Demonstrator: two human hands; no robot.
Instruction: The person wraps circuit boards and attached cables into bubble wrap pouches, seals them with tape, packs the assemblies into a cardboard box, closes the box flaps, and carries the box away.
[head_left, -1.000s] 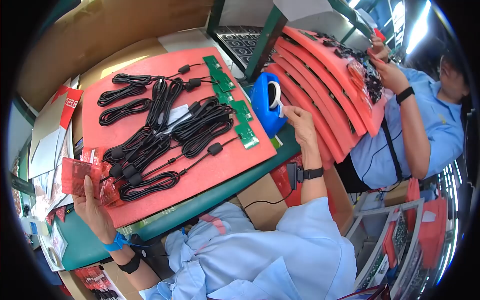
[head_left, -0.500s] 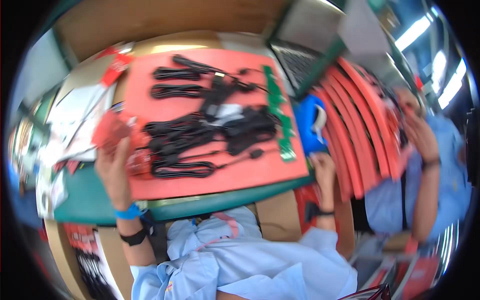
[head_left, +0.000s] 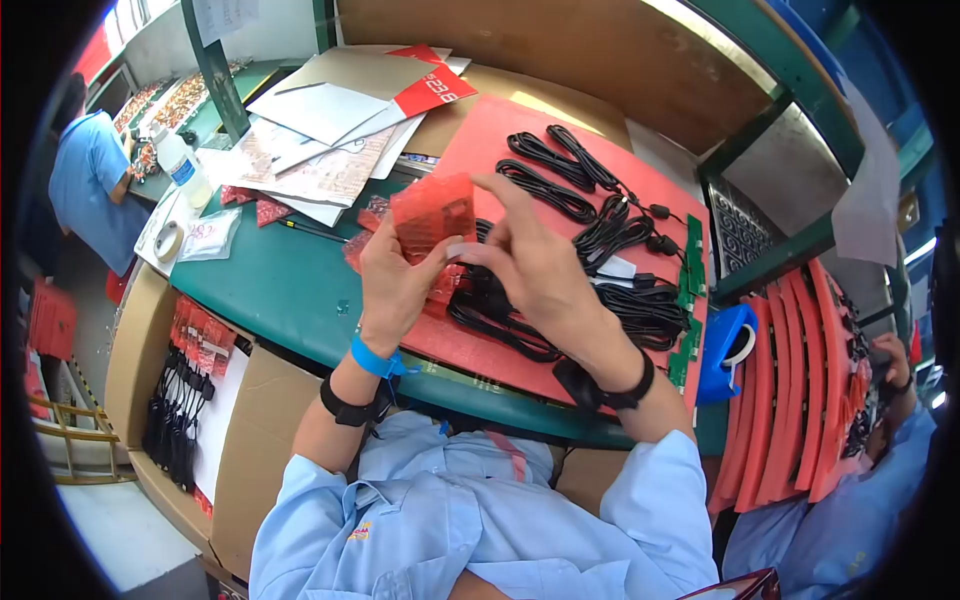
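My left hand (head_left: 392, 280) is closed on a red bubble-wrap pouch (head_left: 432, 214), held up above the near left part of a pink foam sheet (head_left: 480, 120). Close beside it, my right hand (head_left: 535, 270) pinches a short strip of whitish tape (head_left: 472, 250) near the pouch's lower edge. On the foam lie coiled black cables (head_left: 640, 312), partly hidden behind my hands, and green circuit boards (head_left: 692, 260) run along the right side. The blue tape dispenser (head_left: 722, 352) stands just right of the foam.
Papers and cardboard (head_left: 320, 115) lie at the back left, near a bottle (head_left: 180, 165) and tape roll (head_left: 169, 241). A box (head_left: 240, 450) holds wrapped cables below. Stacked pink foam sheets (head_left: 790, 390) and a co-worker (head_left: 900, 450) are right; another person (head_left: 90, 180) is far left.
My right hand has left the tape dispenser and come over to the pouch in my left hand. The view has turned left, showing more of the bench there.
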